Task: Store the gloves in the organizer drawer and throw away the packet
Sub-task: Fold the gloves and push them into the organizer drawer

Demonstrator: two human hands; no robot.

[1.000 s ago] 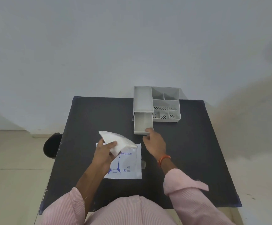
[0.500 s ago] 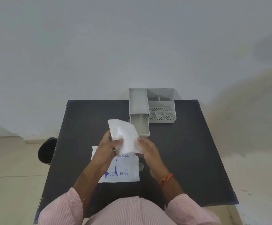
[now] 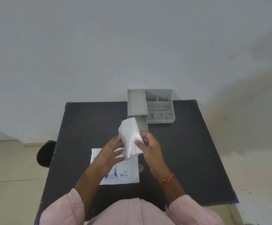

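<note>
Gloves [image 3: 130, 138] hide drawer's [image 3: 143, 123] front left; left hand [image 3: 110, 154] covers packet [image 3: 124, 172] print

One head-worn wide-angle view looks forward and down, close over the black table [image 3: 188, 159], wall beyond.

left hand [image 3: 111, 151]: fingers spread, loose | right hand [image 3: 149, 147]: fingers pinched closed

Thin, crinkly, translucent white plastic gloves [image 3: 130, 138], faintly glossy. Flat printed packet [image 3: 124, 172] at 6 o'clock, smooth. Matt black bench [image 3: 188, 151]. Matt grey plastic organizer [image 3: 159, 104], smooth, perforated floors. Ribbed pink cloth sleeves [image 3: 192, 210].
</note>
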